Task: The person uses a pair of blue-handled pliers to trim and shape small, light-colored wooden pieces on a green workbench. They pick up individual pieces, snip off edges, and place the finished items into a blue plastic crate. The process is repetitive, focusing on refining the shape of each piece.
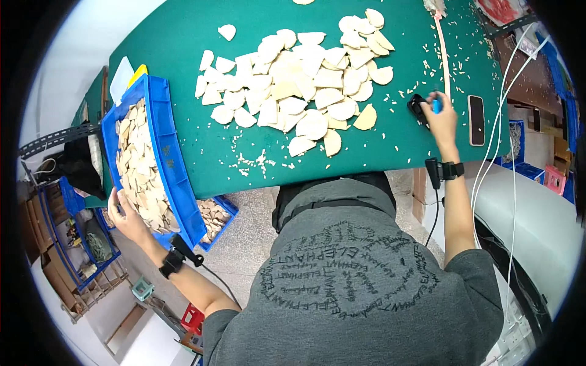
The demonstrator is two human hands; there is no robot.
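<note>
My left hand is at the near left side of a blue plastic crate, its fingers and thumb closed around the rim. The crate is filled with flat, cream-coloured, rounded pieces. On the right of the green-topped table, my right hand has its fingers closed round a small object with a blue part. A black part lies just left of the fingers; its exact kind is unclear. A spread pile of flat cream pieces lies mid-table.
A phone lies right of my right hand. White cables hang past the table's right edge. Small pale scraps dot the tabletop. Another blue crate of pieces is below the table's front edge. Shelving stands at left.
</note>
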